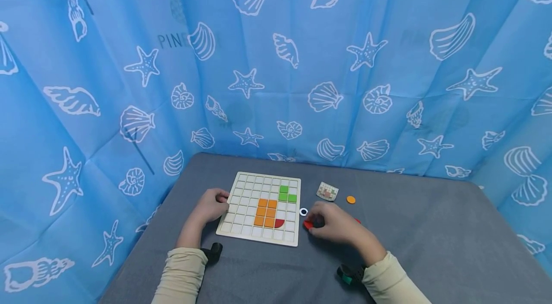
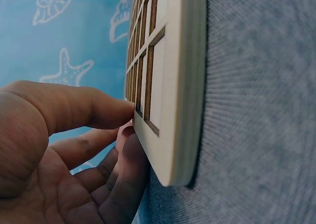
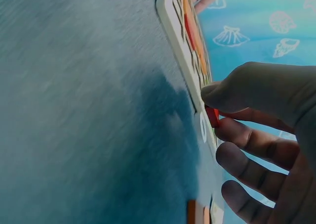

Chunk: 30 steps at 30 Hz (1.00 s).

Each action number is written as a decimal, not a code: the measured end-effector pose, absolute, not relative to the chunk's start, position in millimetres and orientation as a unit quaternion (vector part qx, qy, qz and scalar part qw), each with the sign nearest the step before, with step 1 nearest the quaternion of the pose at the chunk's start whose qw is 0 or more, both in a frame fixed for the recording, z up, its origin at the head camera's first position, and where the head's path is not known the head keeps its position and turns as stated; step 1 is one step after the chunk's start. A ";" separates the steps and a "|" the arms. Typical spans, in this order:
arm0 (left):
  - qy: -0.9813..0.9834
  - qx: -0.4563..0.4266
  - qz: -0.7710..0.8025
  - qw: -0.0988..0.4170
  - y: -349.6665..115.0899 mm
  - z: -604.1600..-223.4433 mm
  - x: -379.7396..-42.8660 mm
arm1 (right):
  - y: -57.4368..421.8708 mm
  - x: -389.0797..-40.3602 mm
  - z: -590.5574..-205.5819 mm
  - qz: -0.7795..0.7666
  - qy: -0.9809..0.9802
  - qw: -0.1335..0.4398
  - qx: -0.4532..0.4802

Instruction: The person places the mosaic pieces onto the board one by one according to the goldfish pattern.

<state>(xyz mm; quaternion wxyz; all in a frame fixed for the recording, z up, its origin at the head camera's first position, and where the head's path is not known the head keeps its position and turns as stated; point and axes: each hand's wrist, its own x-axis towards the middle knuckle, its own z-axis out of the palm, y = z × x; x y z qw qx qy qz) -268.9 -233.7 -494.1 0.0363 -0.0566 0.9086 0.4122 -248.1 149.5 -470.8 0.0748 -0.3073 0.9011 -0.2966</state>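
Observation:
A pale wooden grid board [image 1: 241, 205] lies on the grey cloth. Set in its cells are orange squares [image 1: 267, 213], green pieces [image 1: 283, 196] and a red rounded piece [image 1: 279, 223]. My left hand [image 1: 210, 206] holds the board's left edge, thumb on the rim and fingers bent beside it, as the left wrist view shows. Just right of the board, my right hand [image 1: 334, 223] pinches a small red piece [image 3: 212, 116] between thumb and forefinger, while its other fingers curl loosely. A white ring-shaped piece with a dark centre [image 1: 304, 211] lies by the board's right edge.
Beyond the right hand are a small patterned card [image 1: 327, 192] and an orange disc [image 1: 351, 199]. Another red piece [image 1: 358, 220] is mostly hidden behind that hand. A blue seashell curtain [image 1: 276, 78] borders the far side of the table [image 1: 431, 237].

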 end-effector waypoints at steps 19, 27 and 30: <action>0.908 -0.054 0.413 0.036 -233.1 -491.3 -267.3 | 78.3 -259.1 -460.3 -0.314 0.866 0.069 -0.383; 0.908 -0.054 0.413 0.036 -234.0 -492.4 -268.4 | 44.7 -265.1 -466.5 -0.316 0.857 0.068 -0.402; 0.910 -0.055 0.410 0.035 -234.4 -493.3 -268.4 | 33.8 -265.9 -468.9 -0.313 0.858 0.070 -0.401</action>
